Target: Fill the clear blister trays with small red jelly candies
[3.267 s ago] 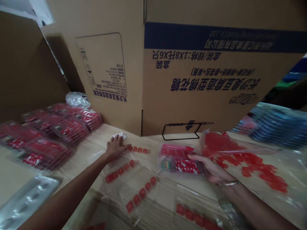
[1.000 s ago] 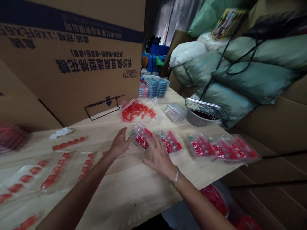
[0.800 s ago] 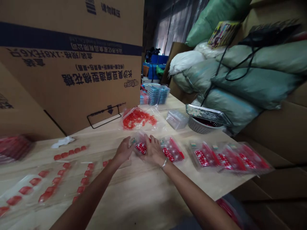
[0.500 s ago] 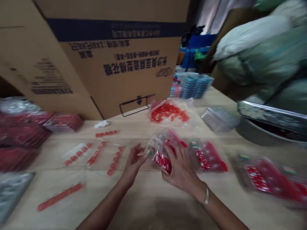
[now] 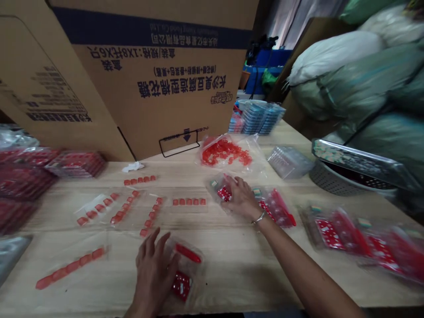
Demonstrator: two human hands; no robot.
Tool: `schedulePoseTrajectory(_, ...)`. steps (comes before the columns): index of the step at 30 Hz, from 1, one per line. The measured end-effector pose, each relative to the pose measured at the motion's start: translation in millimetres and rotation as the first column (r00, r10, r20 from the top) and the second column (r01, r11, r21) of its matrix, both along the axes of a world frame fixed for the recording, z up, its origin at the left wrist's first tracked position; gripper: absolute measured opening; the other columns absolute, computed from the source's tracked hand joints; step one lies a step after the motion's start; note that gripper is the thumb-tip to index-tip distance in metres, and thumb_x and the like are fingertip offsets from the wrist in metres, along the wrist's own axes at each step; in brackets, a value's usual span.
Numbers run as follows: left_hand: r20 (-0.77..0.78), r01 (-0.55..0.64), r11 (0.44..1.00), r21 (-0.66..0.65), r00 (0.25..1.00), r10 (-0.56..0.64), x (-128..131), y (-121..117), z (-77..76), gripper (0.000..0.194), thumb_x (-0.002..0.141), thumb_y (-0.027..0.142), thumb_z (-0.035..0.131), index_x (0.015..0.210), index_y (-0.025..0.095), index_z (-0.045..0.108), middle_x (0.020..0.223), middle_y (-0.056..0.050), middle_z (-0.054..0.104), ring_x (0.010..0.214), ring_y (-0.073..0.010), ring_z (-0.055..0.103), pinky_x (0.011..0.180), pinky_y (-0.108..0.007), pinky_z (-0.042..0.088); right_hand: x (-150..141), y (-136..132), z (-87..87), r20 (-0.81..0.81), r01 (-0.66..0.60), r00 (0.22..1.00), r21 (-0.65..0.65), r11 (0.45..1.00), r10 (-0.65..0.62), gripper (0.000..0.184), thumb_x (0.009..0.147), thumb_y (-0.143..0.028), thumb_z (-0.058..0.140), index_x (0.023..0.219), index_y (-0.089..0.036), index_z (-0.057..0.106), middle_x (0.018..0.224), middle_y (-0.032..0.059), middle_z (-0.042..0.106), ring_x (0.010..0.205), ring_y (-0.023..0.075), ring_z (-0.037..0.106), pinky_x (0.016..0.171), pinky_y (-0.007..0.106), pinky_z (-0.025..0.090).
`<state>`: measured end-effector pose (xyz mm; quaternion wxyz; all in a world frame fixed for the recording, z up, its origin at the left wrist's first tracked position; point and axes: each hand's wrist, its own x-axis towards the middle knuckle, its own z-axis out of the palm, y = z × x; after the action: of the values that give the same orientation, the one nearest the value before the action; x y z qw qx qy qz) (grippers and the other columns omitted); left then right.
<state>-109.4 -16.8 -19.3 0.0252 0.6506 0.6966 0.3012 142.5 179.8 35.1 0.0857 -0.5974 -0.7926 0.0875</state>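
Observation:
My left hand [image 5: 153, 269] lies with spread fingers on a clear plastic pack [image 5: 183, 271] holding red items, near the front edge of the wooden table [image 5: 232, 269]. My right hand [image 5: 239, 197] rests farther back on another clear pack with red dotted contents [image 5: 221, 191], fingers curled over it. Beside it on the right lies one more such pack [image 5: 276, 208]. Strips of red squares in clear sleeves [image 5: 188, 202] lie between my hands and to the left.
A large printed cardboard box [image 5: 159, 75] stands behind the table. A bag of loose red pieces [image 5: 225, 152], blue stacks [image 5: 261, 117], a clear tray stack [image 5: 288, 161], a basket [image 5: 334, 183] and stuffed sacks [image 5: 347, 75] are right; red pack piles [image 5: 43, 170] left.
My left hand has drawn one pack toward the front edge of the table and parted from the right hand, which stays on a pack farther back. The camera swung left.

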Motion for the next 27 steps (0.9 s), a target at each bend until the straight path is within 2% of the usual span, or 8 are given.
schedulePoseTrajectory(2, -0.016, 0.121, 0.993, -0.014, 0.993, -0.121, 1.8, 32.9, 5.5, 0.03, 0.08, 0.026, 0.054, 0.109, 0.02, 0.06, 0.12, -0.013, 0.059, 0.111, -0.0325, 0.053, 0.092, -0.054, 0.044, -1.4, -9.6, 2.9, -0.045, -0.015, 0.999, 0.105, 0.994, 0.02, 0.094, 0.062, -0.037, 0.069, 0.144, -0.013, 0.029, 0.135, 0.0204, 0.037, 0.122, 0.0355, 0.039, 0.099, 0.044, 0.035)
schedulePoseTrajectory(5, 0.021, 0.29, 0.952, -0.098, 0.957, -0.289, 4.6, 87.0, 9.4, 0.028, 0.079, 0.018, 0.052, 0.106, 0.019, 0.062, 0.116, -0.012, 0.064, 0.109, -0.0294, 0.056, 0.093, -0.05, 0.045, -5.0, -48.7, 5.9, -0.077, -0.082, 0.992, 0.188, 0.979, 0.098, 0.092, 0.063, -0.034, 0.066, 0.144, -0.015, 0.028, 0.137, 0.0193, 0.034, 0.124, 0.0367, 0.035, 0.102, 0.049, 0.03)
schedulePoseTrajectory(8, 0.044, 0.378, 0.916, -0.135, 0.926, -0.376, 5.2, 126.5, 10.4, 0.03, 0.078, 0.01, 0.047, 0.102, 0.02, 0.064, 0.112, -0.009, 0.066, 0.108, -0.0254, 0.058, 0.098, -0.045, 0.043, -7.4, -100.0, 0.2, -0.081, -0.218, 0.972, 0.031, 0.976, 0.22, 0.094, 0.061, -0.03, 0.066, 0.145, -0.02, 0.026, 0.139, 0.0163, 0.035, 0.126, 0.036, 0.034, 0.103, 0.05, 0.027)
schedulePoseTrajectory(11, 0.052, 0.379, 0.914, -0.146, 0.926, -0.375, 7.2, 143.5, 13.7, 0.03, 0.079, 0.01, 0.045, 0.1, 0.018, 0.064, 0.107, -0.012, 0.067, 0.105, -0.0272, 0.059, 0.096, -0.047, 0.043, -6.3, -128.0, -8.1, -0.111, -0.34, 0.94, -0.208, 0.917, 0.323, 0.101, 0.057, -0.034, 0.071, 0.146, -0.021, 0.026, 0.144, 0.0151, 0.032, 0.131, 0.0351, 0.029, 0.105, 0.049, 0.026)
schedulePoseTrajectory(14, 0.066, 0.415, 0.894, -0.168, 0.91, -0.41, 19.5, 148.1, 19.4, 0.029, 0.08, 0.012, 0.048, 0.103, 0.02, 0.064, 0.107, -0.01, 0.068, 0.105, -0.0273, 0.059, 0.095, -0.047, 0.044, -3.7, -108.7, -4.3, -0.12, -0.33, 0.943, -0.192, 0.924, 0.312, 0.088, 0.067, -0.048, 0.069, 0.143, -0.022, 0.032, 0.143, 0.0148, 0.035, 0.132, 0.0343, 0.029, 0.105, 0.049, 0.025)
schedulePoseTrajectory(17, 0.084, 0.521, 0.83, -0.199, 0.853, -0.515, 41.0, 153.8, 22.2, 0.028, 0.079, 0.014, 0.053, 0.103, 0.02, 0.065, 0.111, -0.009, 0.067, 0.11, -0.0251, 0.058, 0.099, -0.041, 0.043, -5.6, -58.5, 5.0, -0.035, -0.12, 0.992, -0.02, 0.993, 0.119, 0.078, 0.076, -0.052, 0.061, 0.141, -0.017, 0.035, 0.139, 0.0196, 0.038, 0.129, 0.0364, 0.031, 0.103, 0.05, 0.026)
schedulePoseTrajectory(21, 0.087, 0.601, 0.767, -0.225, 0.797, -0.598, 58.7, 168.3, 14.2, 0.035, 0.077, 0.016, 0.057, 0.112, 0.019, 0.062, 0.122, -0.009, 0.064, 0.119, -0.0247, 0.053, 0.104, -0.041, 0.04, -8.8, -4.6, 4.7, 0.016, 0.095, 0.995, -0.094, 0.991, -0.094, 0.077, 0.07, -0.046, 0.067, 0.134, -0.012, 0.042, 0.123, 0.0202, 0.049, 0.112, 0.0355, 0.048, 0.093, 0.046, 0.037)
schedulePoseTrajectory(27, 0.074, 0.603, 0.765, -0.228, 0.794, -0.604, 48.0, 199.9, -6.2, 0.037, 0.078, 0.013, 0.053, 0.114, 0.014, 0.061, 0.128, -0.013, 0.059, 0.126, -0.0256, 0.047, 0.111, -0.045, 0.031, 4.7, 5.3, 1.3, -0.232, 0.122, 0.962, -0.091, 0.988, -0.141, 0.081, 0.066, -0.034, 0.065, 0.138, -0.012, 0.037, 0.123, 0.0146, 0.045, 0.116, 0.029, 0.046, 0.097, 0.038, 0.039)
